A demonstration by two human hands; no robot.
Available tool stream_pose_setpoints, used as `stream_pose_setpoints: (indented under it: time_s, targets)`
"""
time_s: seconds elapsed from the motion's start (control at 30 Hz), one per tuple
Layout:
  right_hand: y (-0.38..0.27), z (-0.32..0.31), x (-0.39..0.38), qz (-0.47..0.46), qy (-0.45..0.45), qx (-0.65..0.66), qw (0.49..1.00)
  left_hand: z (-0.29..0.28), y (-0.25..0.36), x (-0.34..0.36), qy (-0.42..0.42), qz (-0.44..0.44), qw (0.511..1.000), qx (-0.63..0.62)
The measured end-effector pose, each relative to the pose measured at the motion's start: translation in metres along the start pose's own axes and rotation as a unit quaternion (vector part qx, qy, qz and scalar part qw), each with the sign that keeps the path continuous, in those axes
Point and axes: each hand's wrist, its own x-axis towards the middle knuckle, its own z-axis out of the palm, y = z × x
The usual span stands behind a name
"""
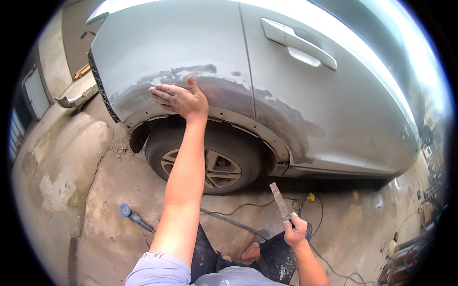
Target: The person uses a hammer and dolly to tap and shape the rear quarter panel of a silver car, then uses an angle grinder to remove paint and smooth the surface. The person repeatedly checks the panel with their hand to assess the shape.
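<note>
My left hand (181, 99) is stretched out at the sanded wheel arch (224, 93) of a silver car. Its fingers point left, the thumb stands up, and nothing is in it; whether the palm touches the metal I cannot tell. Grey and brownish bare patches spread over the arch and onto the lower door (291, 124). Low on the right, my right hand (296, 230) is closed around the lower end of a flat scraper-like blade (280, 201). The blade is long, narrow and stained, tilted up toward the car and apart from it.
Below the arch stands the wheel (222, 169). A blue angle grinder (136, 219) lies on the concrete floor to the left. Dark cables (229, 220) run across the ground by my legs. A detached bumper piece (78, 93) rests at the far left; clutter lines the right edge.
</note>
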Motion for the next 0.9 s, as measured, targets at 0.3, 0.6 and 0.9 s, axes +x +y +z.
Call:
stream_pose_setpoints:
  time_s: [0.3, 0.6, 0.9]
  targets:
    - [-0.076, 0.084, 0.185, -0.215, -0.012, 0.042, 0.976, -0.020, -0.030, -0.096, -0.149, 0.234, 0.954, 0.113]
    - [-0.130, 0.154, 0.279, -0.351, 0.000, -0.082, 0.933, -0.097, -0.062, -0.042, -0.220, 0.262, 0.927, 0.154]
    - [-0.142, 0.196, 0.302, -0.344, 0.001, -0.104, 0.933, -0.096, -0.067, -0.040, -0.188, 0.286, 0.929, 0.141]
